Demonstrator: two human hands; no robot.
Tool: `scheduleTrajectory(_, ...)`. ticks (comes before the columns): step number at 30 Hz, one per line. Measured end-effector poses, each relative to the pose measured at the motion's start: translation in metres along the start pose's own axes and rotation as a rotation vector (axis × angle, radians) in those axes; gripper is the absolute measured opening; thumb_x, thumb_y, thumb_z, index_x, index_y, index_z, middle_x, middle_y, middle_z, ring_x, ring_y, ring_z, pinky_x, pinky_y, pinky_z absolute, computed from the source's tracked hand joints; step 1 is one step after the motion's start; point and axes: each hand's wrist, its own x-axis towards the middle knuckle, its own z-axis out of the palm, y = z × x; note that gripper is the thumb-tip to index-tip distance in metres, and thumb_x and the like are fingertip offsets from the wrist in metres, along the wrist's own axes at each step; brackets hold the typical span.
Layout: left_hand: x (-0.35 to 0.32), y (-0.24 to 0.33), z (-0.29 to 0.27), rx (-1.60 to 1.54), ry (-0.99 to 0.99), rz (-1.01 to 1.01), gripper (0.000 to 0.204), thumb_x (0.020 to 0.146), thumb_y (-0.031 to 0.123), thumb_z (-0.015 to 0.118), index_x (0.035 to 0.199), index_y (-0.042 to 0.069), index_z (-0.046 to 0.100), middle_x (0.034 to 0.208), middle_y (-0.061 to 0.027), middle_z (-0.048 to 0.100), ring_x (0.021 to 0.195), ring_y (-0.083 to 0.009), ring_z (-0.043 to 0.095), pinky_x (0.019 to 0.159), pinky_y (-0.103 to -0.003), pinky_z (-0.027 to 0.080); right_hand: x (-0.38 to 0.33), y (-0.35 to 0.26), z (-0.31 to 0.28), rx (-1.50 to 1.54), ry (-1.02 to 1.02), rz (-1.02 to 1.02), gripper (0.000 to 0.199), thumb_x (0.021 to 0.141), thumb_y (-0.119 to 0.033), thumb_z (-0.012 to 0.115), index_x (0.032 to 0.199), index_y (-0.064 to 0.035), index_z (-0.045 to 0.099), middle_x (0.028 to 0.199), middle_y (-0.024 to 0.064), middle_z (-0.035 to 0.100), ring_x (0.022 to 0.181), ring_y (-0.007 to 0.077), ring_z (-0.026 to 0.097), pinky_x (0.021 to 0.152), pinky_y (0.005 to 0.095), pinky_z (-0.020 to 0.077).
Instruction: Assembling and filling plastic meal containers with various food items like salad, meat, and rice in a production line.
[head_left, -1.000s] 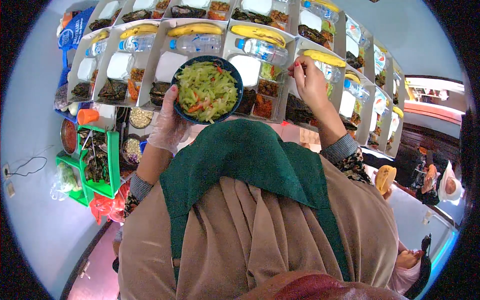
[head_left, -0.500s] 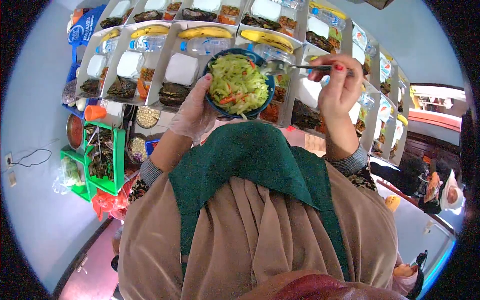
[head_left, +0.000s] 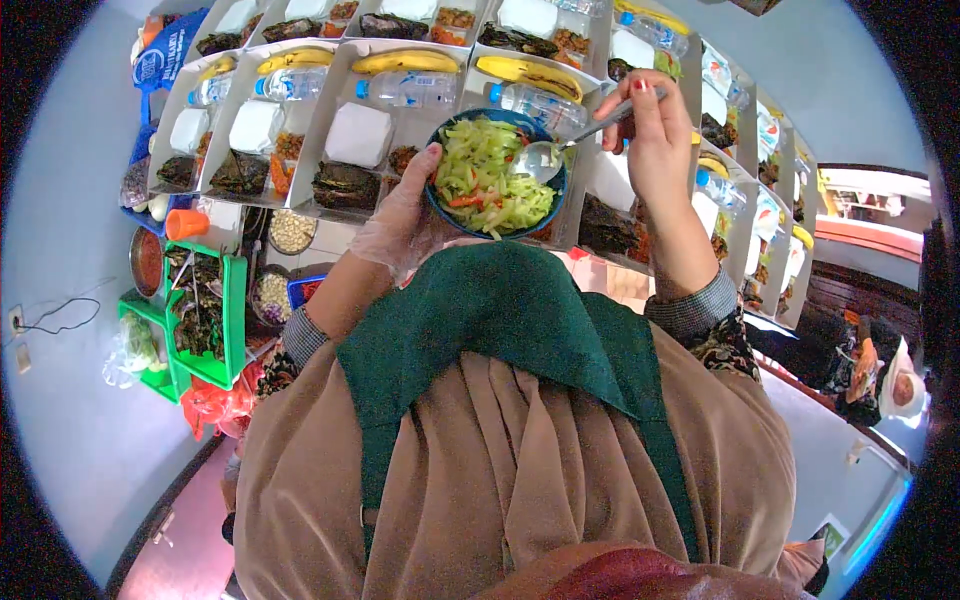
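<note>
A dark blue bowl [head_left: 562, 192] of shredded pale green vegetable with red-orange bits [head_left: 485, 170] is held in front of my chest. My left hand [head_left: 400, 205], in a clear plastic glove, grips its left side with the thumb on the rim. Bare and with red nails, my right hand [head_left: 655, 120] holds the handle of a metal spoon [head_left: 540, 160]. The spoon's bowl rests on the vegetable at the right of the dish. Behind and beside the bowl are open white meal boxes, with a banana [head_left: 405, 62], a water bottle [head_left: 408, 90], a white wrapped packet [head_left: 358, 135] and a dark leaf-wrapped bundle [head_left: 345, 186].
Rows of similar boxes continue to the far side and the right. A green crate [head_left: 238, 300] with dark leaf bundles, an orange cup [head_left: 186, 224] and a bowl of pale chopped pieces [head_left: 293, 231] stand at the left. A red plastic bag [head_left: 215, 405] lies below the crate.
The spoon has gone from beside the bowl's right rim down onto the vegetable. My right hand has risen and tilted the handle up. The bowl has shifted slightly right.
</note>
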Motion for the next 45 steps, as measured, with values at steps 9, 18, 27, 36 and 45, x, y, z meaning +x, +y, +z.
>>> scheduleTrajectory(9, 0.000, -0.006, -0.002, 0.064, -0.004, 0.022, 0.060, 0.090, 0.052, 0.042, 0.131, 0.008, 0.039, 0.126, -0.0146, 0.051, 0.111, -0.0285, 0.054, 0.091, -0.047, 0.047, 0.011, 0.008, -0.003, 0.045, 0.108, 0.283, 0.018, 0.096, -0.021, 0.042, 0.096, -0.0050, 0.048, 0.069, 0.0104, 0.061, 0.044, 0.0113, 0.049, 0.039, 0.0216, 0.0369)
scheduleTrajectory(18, -0.002, -0.008, 0.001, 0.098, 0.094, 0.003, 0.060, 0.090, 0.051, 0.045, 0.130, 0.007, 0.040, 0.124, -0.0148, 0.053, 0.110, -0.0269, 0.056, 0.091, -0.044, 0.047, 0.010, 0.010, -0.004, 0.082, 0.151, 0.096, 0.018, 0.097, -0.020, 0.039, 0.095, -0.0036, 0.047, 0.072, 0.0131, 0.062, 0.047, 0.0139, 0.052, 0.042, 0.0237, 0.0404)
scheduleTrajectory(27, -0.001, -0.008, 0.003, 0.007, 0.047, -0.028, 0.059, 0.090, 0.048, 0.047, 0.129, 0.005, 0.041, 0.122, -0.0158, 0.054, 0.107, -0.0275, 0.057, 0.090, -0.043, 0.049, 0.003, 0.005, -0.006, 0.055, 0.097, 0.014, 0.020, 0.098, -0.021, 0.039, 0.097, -0.0026, 0.045, 0.075, 0.0136, 0.062, 0.048, 0.0144, 0.054, 0.043, 0.0245, 0.0422)
scheduleTrajectory(36, 0.003, -0.007, 0.007, 0.067, 0.051, 0.010, 0.061, 0.090, 0.049, 0.047, 0.131, 0.005, 0.038, 0.124, -0.0158, 0.052, 0.107, -0.0280, 0.057, 0.088, -0.044, 0.050, 0.003, 0.006, -0.009, 0.043, 0.065, 0.069, 0.019, 0.098, -0.022, 0.040, 0.096, -0.0032, 0.045, 0.074, 0.0135, 0.061, 0.046, 0.0144, 0.053, 0.042, 0.0236, 0.0410)
scheduleTrajectory(45, 0.001, -0.009, 0.008, 0.066, 0.043, -0.022, 0.061, 0.090, 0.049, 0.046, 0.134, 0.008, 0.034, 0.127, -0.0135, 0.050, 0.111, -0.0267, 0.055, 0.091, -0.046, 0.047, 0.006, 0.010, -0.006, 0.149, 0.067, 0.306, 0.017, 0.096, -0.020, 0.041, 0.095, -0.0040, 0.047, 0.073, 0.0136, 0.062, 0.048, 0.0140, 0.052, 0.044, 0.0236, 0.0403)
